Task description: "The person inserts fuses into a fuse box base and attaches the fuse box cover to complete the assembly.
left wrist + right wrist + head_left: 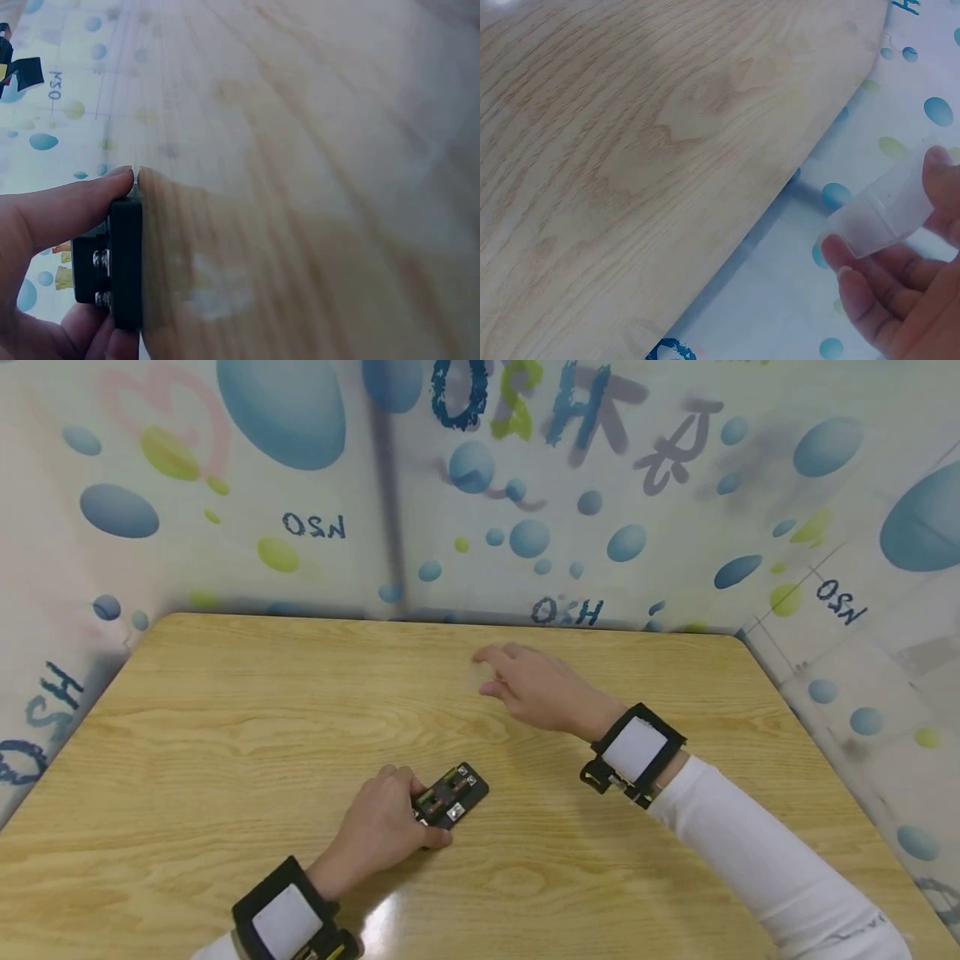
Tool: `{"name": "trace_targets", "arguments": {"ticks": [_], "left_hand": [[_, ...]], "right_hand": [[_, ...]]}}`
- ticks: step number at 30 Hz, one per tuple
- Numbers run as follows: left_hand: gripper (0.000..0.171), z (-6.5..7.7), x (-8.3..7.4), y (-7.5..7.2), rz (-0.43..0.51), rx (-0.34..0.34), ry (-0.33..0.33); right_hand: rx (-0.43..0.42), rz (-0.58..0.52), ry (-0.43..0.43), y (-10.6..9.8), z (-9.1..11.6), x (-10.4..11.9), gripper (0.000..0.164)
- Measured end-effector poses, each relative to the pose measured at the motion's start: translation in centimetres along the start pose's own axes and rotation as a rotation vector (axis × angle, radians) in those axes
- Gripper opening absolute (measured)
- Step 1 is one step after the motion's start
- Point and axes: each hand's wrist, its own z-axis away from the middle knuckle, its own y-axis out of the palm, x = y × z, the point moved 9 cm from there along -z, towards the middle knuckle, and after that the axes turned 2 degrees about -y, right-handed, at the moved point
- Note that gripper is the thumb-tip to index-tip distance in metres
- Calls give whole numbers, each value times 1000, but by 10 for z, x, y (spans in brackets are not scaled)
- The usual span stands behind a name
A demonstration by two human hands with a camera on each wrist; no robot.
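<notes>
Near the middle of the table, my left hand [385,818] grips a small black rectangular block [452,793] by its near end. Metal screws or contacts and brownish parts show on its upper face. In the left wrist view the thumb and fingers pinch the block [126,262] by opposite edges, low against the tabletop. Farther back and to the right, my right hand [536,687] holds a small translucent plastic piece [881,214], a short box or cover, between thumb and fingertips. In the head view that piece is faint and partly hidden by the fingers.
The light wooden table [225,710] has rounded far corners. White wall sheets [420,502] with blue and green dots and lettering rise behind it and along both sides. Each wrist wears a black strap mount [637,752].
</notes>
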Motion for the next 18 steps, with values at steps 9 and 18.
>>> {"name": "trace_targets", "arguments": {"ticks": [9,18], "left_hand": [[62,-1,1,0,-3,0,-7],[62,-1,1,-1,10,-6,-3]], "right_hand": [[-46,6,-170,-1,-1,20,37],[-37,-19,-297,-2,0,44,35]]}}
